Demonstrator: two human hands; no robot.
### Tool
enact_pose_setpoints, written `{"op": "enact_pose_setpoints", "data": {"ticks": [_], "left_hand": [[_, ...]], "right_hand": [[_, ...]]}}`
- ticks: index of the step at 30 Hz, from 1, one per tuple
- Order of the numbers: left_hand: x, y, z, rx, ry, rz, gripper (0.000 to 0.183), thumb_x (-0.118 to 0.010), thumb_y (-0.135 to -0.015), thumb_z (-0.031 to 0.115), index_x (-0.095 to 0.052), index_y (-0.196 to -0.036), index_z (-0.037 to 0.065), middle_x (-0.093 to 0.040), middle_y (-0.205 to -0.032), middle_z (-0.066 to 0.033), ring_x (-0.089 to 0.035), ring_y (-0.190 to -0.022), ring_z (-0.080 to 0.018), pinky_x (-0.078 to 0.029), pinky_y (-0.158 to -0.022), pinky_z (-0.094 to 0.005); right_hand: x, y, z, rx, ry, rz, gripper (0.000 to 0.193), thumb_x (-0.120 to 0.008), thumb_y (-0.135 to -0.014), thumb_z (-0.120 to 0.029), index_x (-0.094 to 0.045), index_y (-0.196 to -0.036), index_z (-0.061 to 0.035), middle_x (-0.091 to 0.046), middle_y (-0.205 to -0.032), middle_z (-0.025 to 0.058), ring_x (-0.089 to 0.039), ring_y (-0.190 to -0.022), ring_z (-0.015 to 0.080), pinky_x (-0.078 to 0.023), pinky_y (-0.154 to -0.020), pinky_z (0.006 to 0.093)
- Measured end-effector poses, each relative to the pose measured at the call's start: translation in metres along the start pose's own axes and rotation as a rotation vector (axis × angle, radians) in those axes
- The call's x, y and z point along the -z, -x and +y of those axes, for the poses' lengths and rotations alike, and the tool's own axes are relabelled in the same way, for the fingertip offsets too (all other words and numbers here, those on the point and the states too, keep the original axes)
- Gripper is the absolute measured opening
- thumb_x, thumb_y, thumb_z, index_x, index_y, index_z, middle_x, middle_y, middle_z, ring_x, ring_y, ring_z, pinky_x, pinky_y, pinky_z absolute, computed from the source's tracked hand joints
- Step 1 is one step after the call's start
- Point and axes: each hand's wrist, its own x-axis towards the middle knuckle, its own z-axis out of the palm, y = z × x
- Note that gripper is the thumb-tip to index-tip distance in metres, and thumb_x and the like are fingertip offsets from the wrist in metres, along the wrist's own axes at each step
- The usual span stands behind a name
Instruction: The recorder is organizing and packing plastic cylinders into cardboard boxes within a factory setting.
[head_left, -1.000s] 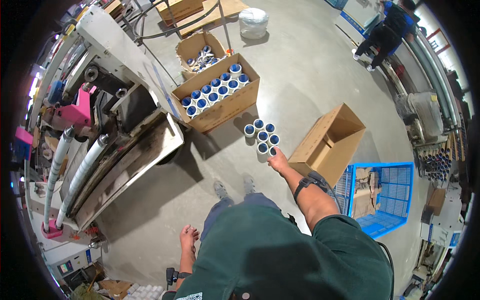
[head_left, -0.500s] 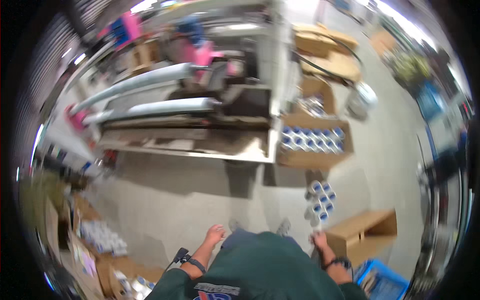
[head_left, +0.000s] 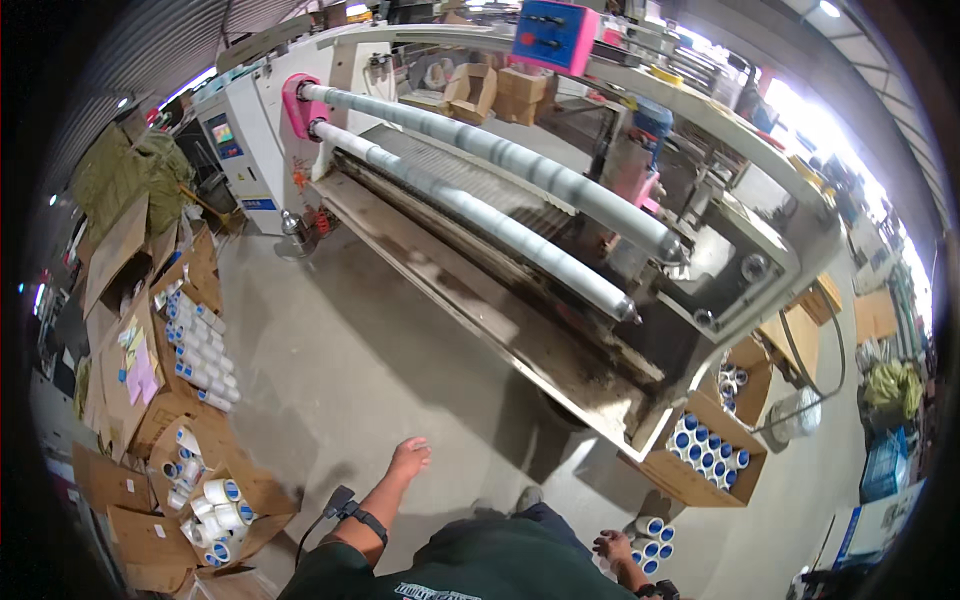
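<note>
The right hand [head_left: 612, 545], fingers apart and seemingly empty, hangs just beside the blue-cored white rolls [head_left: 652, 548] grouped on the floor [head_left: 330, 385], while the left hand [head_left: 409, 457], loosely open, hovers over bare floor. That open room runs leftward to an open carton [head_left: 145, 545] of rolls and ahead to the machine's long trough [head_left: 440, 270], its corner jutting close to a packed carton [head_left: 680, 480]; two pale rollers [head_left: 490, 152] slant above.

I can read no wording: a blue rectangular label [head_left: 259, 204] marks the white metal machine cabinet [head_left: 255, 165]; small white lettering [head_left: 436, 591] crosses the dark green cloth shirt [head_left: 480, 557] below it.
</note>
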Motion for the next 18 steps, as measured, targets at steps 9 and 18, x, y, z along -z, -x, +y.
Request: {"op": "enact_pose_setpoints", "data": {"ticks": [9,18], "left_hand": [[0.074,-0.073,0.043,-0.018,0.181,0.239,0.04,-0.061,-0.086,0.011,-0.05,-0.123,-0.001,-0.061,-0.082,-0.0086,-0.058,-0.063,-0.0146,-0.047,-0.052,-0.0288],[0.149,-0.022,-0.04,0.314,0.514,0.514,0.033,-0.059,-0.085,0.01,-0.051,-0.116,0.0,-0.058,-0.077,-0.0126,-0.06,-0.055,-0.023,-0.048,-0.045,-0.0319]], "right_hand": [[-0.1,-0.047,-0.351,0.744,0.616,0.154,0.033,-0.059,-0.078,-0.01,-0.059,-0.109,0.0033,-0.065,-0.093,0.0132,-0.063,-0.089,0.0201,-0.05,-0.078,0.0316],[-0.3,-0.041,-0.705,1.689,0.625,0.14,0.049,-0.067,-0.067,-0.001,-0.055,-0.115,-0.0035,-0.056,-0.114,0.0178,-0.053,-0.107,0.0375,-0.043,-0.092,0.0431]]}}
